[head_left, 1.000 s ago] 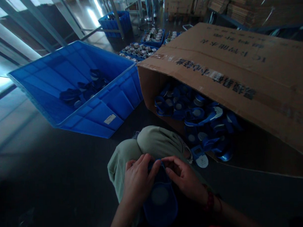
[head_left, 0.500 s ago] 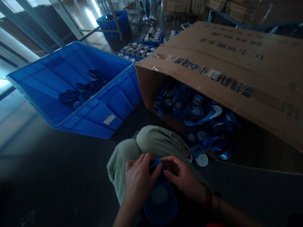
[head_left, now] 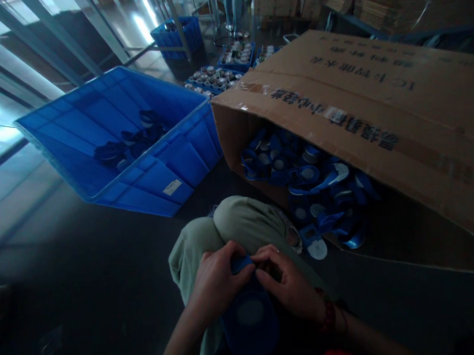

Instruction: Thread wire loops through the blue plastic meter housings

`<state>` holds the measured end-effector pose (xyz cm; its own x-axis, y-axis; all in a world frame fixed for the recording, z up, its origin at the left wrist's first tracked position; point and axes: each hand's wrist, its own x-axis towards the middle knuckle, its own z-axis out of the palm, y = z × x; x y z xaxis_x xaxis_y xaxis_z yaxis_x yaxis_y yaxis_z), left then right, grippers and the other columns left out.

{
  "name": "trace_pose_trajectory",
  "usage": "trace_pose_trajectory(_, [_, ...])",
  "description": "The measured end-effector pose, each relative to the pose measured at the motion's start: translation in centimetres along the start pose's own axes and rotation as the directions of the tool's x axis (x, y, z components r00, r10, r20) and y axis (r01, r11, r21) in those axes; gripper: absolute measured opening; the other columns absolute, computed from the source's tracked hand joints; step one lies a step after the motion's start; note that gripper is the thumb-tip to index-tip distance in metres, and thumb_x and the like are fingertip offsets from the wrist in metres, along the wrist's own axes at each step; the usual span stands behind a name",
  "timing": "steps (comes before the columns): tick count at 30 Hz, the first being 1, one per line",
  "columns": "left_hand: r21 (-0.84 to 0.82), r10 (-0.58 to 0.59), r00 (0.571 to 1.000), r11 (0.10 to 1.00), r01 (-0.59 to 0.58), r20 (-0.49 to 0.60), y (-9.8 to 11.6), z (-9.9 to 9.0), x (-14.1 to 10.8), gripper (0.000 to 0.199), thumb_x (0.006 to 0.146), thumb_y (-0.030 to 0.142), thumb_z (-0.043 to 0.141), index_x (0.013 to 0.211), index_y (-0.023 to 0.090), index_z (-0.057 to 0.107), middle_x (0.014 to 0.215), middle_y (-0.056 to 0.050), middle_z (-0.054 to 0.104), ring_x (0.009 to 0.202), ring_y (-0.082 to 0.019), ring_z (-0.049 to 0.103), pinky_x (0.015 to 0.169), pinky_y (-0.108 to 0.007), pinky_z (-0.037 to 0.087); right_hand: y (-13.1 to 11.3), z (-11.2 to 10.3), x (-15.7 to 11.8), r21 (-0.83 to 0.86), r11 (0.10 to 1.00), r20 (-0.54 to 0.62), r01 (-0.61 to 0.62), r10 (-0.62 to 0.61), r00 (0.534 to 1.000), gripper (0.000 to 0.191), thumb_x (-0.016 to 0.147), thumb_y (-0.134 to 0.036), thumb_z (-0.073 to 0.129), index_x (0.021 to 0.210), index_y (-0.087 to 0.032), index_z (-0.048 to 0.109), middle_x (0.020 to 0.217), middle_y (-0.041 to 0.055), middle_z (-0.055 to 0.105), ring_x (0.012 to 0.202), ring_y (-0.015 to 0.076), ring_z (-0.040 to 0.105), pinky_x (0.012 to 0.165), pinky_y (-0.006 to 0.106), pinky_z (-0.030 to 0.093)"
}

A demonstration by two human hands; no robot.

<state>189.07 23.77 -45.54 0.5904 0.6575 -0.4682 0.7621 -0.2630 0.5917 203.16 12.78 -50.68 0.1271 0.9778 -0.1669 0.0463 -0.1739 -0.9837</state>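
Observation:
A blue plastic part with a pale round disc (head_left: 249,311) lies over my lap. My left hand (head_left: 219,274) is closed on its upper end, thumb and fingers pinching the blue edge. Close beside it, my right hand (head_left: 285,279) is pinched at the same end, its fingertips nearly meeting the left thumb; the grip point is dark. To the right, similar blue parts (head_left: 307,174) fill the mouth of a cardboard box (head_left: 347,101) lying on its side. A blue bin (head_left: 190,163) at the left holds several dark blue parts (head_left: 130,142).
My knees (head_left: 238,219) in pale green trousers are between the bin and the box. Trays of small round items (head_left: 214,79) stand beyond, with another blue bin (head_left: 193,36) farther back. Stacked cardboard (head_left: 374,9) is at the back right.
Both hands stay on the blue part. My left hand has shifted slightly down and left, and its fingers have drawn closer together; the blue part has tilted slightly.

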Motion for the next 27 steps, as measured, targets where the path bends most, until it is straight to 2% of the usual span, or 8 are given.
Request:
trace_pose_trajectory(3, [0.010,-0.018,1.000,1.000,0.018,-0.006,0.2,0.3,-0.2,0.015,0.079,0.034,0.057,0.087,0.021,0.057,0.079,-0.001,0.067,0.075,-0.022,0.061,0.069,-0.033,0.038,-0.2,-0.1,-0.3,-0.010,0.999,0.027,0.050,-0.050,0.998,0.018,0.088,-0.025,0.057,0.106,-0.023,0.060,0.113,0.0053,0.057,0.110,0.0192,0.055,0.097,0.037,0.042])
trace_pose_trajectory(6, [-0.052,-0.002,1.000,0.999,0.001,-0.015,0.0,0.8,-0.7,0.016,0.076,0.032,0.061,0.088,0.022,0.057,0.080,0.000,0.067,0.077,-0.022,0.062,0.070,-0.033,0.039,-0.4,-0.2,-0.8,0.006,1.000,0.049,0.004,-0.004,0.999,0.015,0.090,-0.026,0.056,0.104,-0.025,0.061,0.124,0.0049,0.056,0.120,0.0199,0.051,0.105,0.039,0.038])
trace_pose_trajectory(9, [-0.209,0.027,1.000,0.978,-0.028,-0.007,-0.9,0.6,-1.4,0.020,0.075,0.032,0.065,0.091,0.022,0.057,0.086,0.000,0.067,0.082,-0.020,0.061,0.073,-0.032,0.042,-0.5,0.1,-1.1,0.215,0.971,0.117,-0.106,0.082,0.990,0.015,0.091,-0.030,0.057,0.105,-0.027,0.060,0.131,0.0039,0.055,0.123,0.0195,0.052,0.106,0.040,0.039])
trace_pose_trajectory(11, [-0.309,0.050,0.998,0.950,-0.039,0.027,-1.5,0.2,-2.0,0.021,0.080,0.035,0.063,0.096,0.023,0.057,0.091,0.000,0.067,0.086,-0.020,0.060,0.075,-0.031,0.044,-0.5,0.4,-1.1,0.369,0.916,0.156,-0.154,0.102,0.982,0.017,0.090,-0.031,0.059,0.107,-0.027,0.058,0.128,0.0042,0.058,0.118,0.0183,0.056,0.102,0.038,0.044])
trace_pose_trajectory(13, [-0.400,0.088,0.993,0.915,-0.051,0.077,-1.9,-0.2,-2.6,0.022,0.087,0.040,0.055,0.101,0.023,0.058,0.095,-0.001,0.067,0.090,-0.019,0.060,0.076,-0.030,0.045,-0.4,0.7,-1.1,0.424,0.890,0.159,-0.168,0.110,0.981,0.019,0.089,-0.031,0.061,0.107,-0.026,0.057,0.126,0.0050,0.059,0.115,0.0177,0.059,0.100,0.038,0.046])
trace_pose_trajectory(16, [-0.469,0.109,0.989,0.882,-0.049,0.102,-2.2,-0.4,-3.1,0.026,0.093,0.043,0.046,0.106,0.024,0.058,0.099,-0.001,0.066,0.092,-0.018,0.060,0.079,-0.030,0.045,-0.3,0.7,-1.0,0.406,0.897,0.145,-0.173,0.123,0.982,0.020,0.089,-0.031,0.062,0.108,-0.024,0.058,0.128,0.0065,0.058,0.117,0.0184,0.058,0.101,0.038,0.045])
trace_pose_trajectory(22, [-0.465,0.051,0.994,0.886,0.002,0.102,-2.1,0.6,-3.5,0.027,0.091,0.042,0.049,0.109,0.024,0.056,0.100,-0.003,0.067,0.092,-0.021,0.061,0.080,-0.033,0.048,-0.6,0.9,-0.6,0.376,0.914,0.091,-0.151,0.126,0.988,0.018,0.086,-0.033,0.064,0.101,-0.023,0.059,0.118,0.0063,0.063,0.111,0.0187,0.062,0.097,0.038,0.048])
trace_pose_trajectory(27, [-0.470,0.057,0.996,0.883,-0.017,0.070,-2.0,1.1,-3.7,0.024,0.090,0.038,0.050,0.108,0.023,0.056,0.100,-0.003,0.068,0.093,-0.021,0.062,0.080,-0.033,0.049,-0.3,1.2,-0.5,0.353,0.926,0.060,-0.132,0.119,0.991,0.015,0.083,-0.027,0.068,0.094,-0.021,0.060,0.113,0.0068,0.064,0.110,0.0194,0.062,0.098,0.039,0.047])
